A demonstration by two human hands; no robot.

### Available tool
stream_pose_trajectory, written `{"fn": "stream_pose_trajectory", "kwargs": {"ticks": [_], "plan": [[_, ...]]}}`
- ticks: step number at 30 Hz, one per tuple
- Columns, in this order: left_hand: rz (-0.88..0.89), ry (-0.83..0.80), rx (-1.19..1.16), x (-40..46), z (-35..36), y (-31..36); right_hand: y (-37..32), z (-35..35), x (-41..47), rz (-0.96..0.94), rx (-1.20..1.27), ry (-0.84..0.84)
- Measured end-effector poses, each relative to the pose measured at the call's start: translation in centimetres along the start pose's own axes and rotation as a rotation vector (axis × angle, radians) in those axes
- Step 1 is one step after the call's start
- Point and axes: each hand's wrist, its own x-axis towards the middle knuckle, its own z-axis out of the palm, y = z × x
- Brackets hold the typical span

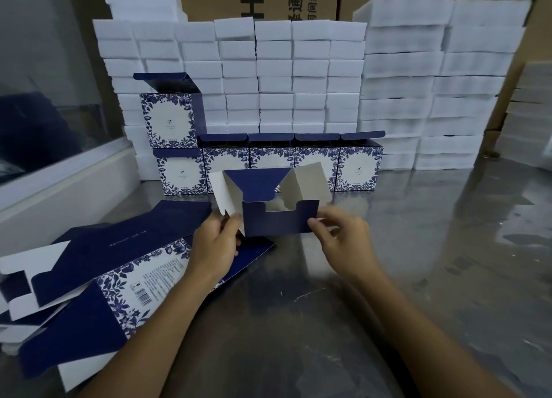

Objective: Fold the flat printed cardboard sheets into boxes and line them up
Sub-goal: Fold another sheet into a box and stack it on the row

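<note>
Half-folded box (276, 218): one, held above the counter (418, 248) between both hands, flaps open, white inside showing
Left hand (215, 242): fingers clamped on the box's left white flap
Right hand (340, 236): thumb and fingers pinch the box's right navy edge
Finished boxes (271, 164): six counted; five in a row on the counter behind the held box, one stacked on the leftmost, lids open
Flat sheets (98, 284): a loose pile at the left on the counter, overlapping; exact number cannot be told
White foam blocks (298, 78): many, stacked in columns behind the row
Brown cartons (268, 0): behind the foam, count unclear
</note>
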Motion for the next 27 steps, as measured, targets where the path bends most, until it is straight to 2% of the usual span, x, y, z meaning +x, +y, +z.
{"fn": "stream_pose_trajectory", "kwargs": {"ticks": [5, 10, 17, 23, 27], "plan": [[0.252, 0.066, 0.208, -0.7, 0.0, 0.0, -0.6, 0.0, 0.0, 0.039, 0.078, 0.088], [0.421, 0.014, 0.266, -1.4, 0.3, 0.7, -0.6, 0.2, 0.0, 0.132, 0.107, 0.200], [0.379, -0.005, 0.284, -1.6, 0.2, 1.0, -0.8, 0.6, -0.2, 0.169, 0.121, 0.278], [0.305, 0.005, 0.384, -1.1, 0.4, 0.1, -0.2, 1.1, -0.4, 0.246, 0.130, 0.210], [0.245, -0.068, 0.299, -1.4, 0.5, 0.3, -0.4, 2.0, -0.8, 0.297, 0.087, 0.213]]}}
